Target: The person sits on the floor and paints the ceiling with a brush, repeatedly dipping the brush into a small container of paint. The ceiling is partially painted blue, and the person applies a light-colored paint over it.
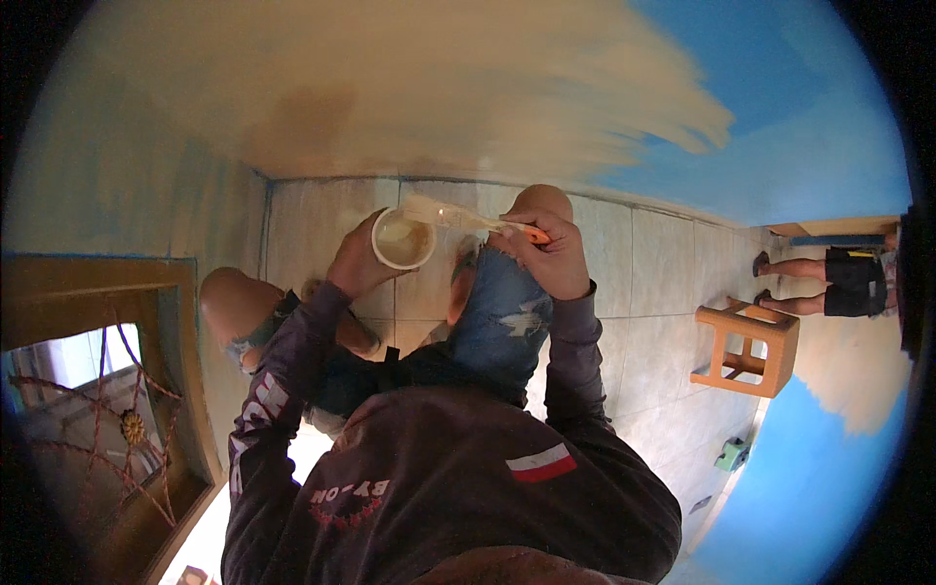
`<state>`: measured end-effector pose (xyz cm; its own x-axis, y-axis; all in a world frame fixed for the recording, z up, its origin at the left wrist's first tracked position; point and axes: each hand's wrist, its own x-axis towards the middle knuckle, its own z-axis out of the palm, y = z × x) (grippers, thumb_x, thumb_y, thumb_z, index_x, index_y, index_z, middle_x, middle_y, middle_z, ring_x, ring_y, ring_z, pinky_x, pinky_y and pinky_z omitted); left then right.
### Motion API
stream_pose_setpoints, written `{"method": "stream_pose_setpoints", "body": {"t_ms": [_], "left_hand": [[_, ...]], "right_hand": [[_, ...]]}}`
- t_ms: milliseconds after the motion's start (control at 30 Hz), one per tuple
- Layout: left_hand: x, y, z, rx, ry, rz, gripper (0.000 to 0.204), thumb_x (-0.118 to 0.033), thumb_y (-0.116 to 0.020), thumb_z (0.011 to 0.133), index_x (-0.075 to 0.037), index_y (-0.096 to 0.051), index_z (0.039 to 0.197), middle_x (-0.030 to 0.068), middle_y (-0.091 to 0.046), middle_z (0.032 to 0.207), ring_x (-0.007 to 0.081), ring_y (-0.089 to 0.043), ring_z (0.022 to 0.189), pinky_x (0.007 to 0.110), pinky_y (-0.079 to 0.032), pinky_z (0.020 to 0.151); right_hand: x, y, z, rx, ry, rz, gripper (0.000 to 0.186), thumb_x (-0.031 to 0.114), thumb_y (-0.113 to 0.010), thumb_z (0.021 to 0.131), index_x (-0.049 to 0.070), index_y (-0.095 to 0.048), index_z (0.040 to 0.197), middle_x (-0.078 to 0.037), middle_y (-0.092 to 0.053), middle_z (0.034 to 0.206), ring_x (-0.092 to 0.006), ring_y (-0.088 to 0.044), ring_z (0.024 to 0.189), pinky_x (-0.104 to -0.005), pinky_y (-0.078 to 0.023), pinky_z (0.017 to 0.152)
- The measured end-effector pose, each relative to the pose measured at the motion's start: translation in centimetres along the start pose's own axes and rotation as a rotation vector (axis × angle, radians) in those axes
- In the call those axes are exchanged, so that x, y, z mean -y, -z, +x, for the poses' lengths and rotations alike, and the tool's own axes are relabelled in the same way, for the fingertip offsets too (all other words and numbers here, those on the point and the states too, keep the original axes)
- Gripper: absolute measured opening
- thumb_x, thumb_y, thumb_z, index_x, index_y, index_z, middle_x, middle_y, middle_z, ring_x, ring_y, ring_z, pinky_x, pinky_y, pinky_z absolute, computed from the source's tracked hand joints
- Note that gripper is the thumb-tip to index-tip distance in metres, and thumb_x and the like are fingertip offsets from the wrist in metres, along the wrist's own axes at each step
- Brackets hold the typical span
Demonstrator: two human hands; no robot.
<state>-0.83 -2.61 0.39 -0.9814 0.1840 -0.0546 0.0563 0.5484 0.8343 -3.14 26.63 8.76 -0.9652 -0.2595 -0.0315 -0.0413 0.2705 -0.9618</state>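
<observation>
My left hand is wrapped round a white cup with pale cream liquid inside, held above my bent legs. My right hand grips a paintbrush by its orange handle; the brush's cream-coated bristles are at the cup's upper right rim, and I cannot tell if they touch it. Past both hands stands a wall coated in uneven tan over blue.
Tiled floor lies under me. A tan plastic stool stands at my right, with another person beyond it. A small green object lies lower right. A brown wooden frame with knotted cords is on my left.
</observation>
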Motion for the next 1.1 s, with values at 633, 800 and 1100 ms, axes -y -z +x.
{"method": "stream_pose_setpoints", "body": {"t_ms": [633,800,1100], "left_hand": [[0.3,0.2,0.8,0.01,-0.073,-0.129,0.076,-0.028,-0.089,0.069,-0.007,-0.053,0.132,0.0145,-0.062,0.124,0.0314,-0.061,0.114,0.041,-0.049,0.098],[1.4,-0.1,0.8,0.027,-0.083,-0.064,0.076,-0.029,-0.089,0.07,-0.007,-0.053,0.133,0.0147,-0.061,0.126,0.0314,-0.06,0.115,0.04,-0.049,0.099],[1.9,-1.0,0.7,0.103,-0.124,-0.08,0.081,-0.03,-0.089,0.069,-0.005,-0.051,0.135,0.0157,-0.059,0.129,0.0313,-0.059,0.118,0.04,-0.049,0.1]], "right_hand": [[0.5,-2.1,1.3,-0.019,-0.018,-0.098,0.016,0.013,-0.069,0.092,0.003,-0.073,0.103,-0.008,-0.073,0.087,-0.0157,-0.067,0.081,-0.0286,-0.053,0.074],[-0.3,-2.6,1.9,0.048,0.073,-0.067,0.015,0.014,-0.069,0.092,0.003,-0.072,0.101,-0.008,-0.074,0.088,-0.0159,-0.069,0.081,-0.0294,-0.054,0.072],[-0.1,-5.4,2.4,0.111,0.133,-0.38,0.017,0.015,-0.07,0.092,-0.002,-0.071,0.096,-0.01,-0.071,0.075,-0.0118,-0.066,0.066,-0.0252,-0.052,0.06]]}}
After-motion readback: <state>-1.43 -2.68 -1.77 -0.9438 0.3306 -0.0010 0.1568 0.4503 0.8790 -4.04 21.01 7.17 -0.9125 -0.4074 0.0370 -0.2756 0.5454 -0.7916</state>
